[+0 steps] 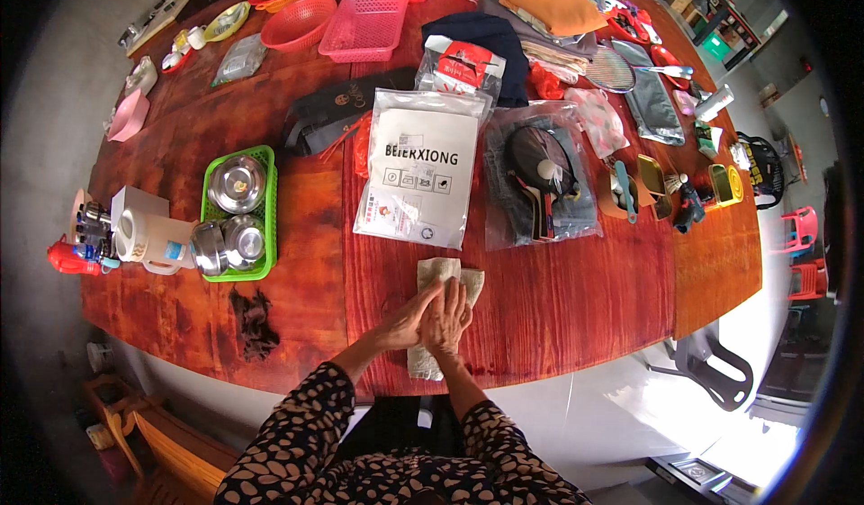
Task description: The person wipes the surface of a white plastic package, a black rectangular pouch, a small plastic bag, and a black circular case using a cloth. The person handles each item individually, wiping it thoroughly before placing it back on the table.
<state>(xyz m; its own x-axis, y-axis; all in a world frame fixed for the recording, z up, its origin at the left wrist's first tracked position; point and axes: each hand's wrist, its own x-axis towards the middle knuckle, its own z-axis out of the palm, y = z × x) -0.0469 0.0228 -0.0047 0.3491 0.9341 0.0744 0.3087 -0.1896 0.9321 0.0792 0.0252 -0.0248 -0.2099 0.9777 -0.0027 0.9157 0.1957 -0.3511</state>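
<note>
Pressing: my left hand [407,320] and right hand [447,318] – both flat, fingers together, gripping nothing
Under palms: beige cloth [443,275] on red wooden table [576,298]

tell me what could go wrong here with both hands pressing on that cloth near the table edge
1. The pale cloth overhangs the near edge of the wooden table; a push by the left hand or right hand toward the body could drag it off.
2. The white plastic pouch lies just beyond the cloth; a forward sweep could shove it.
3. The dark rag sits near the same edge and might get knocked off by an elbow.
</note>
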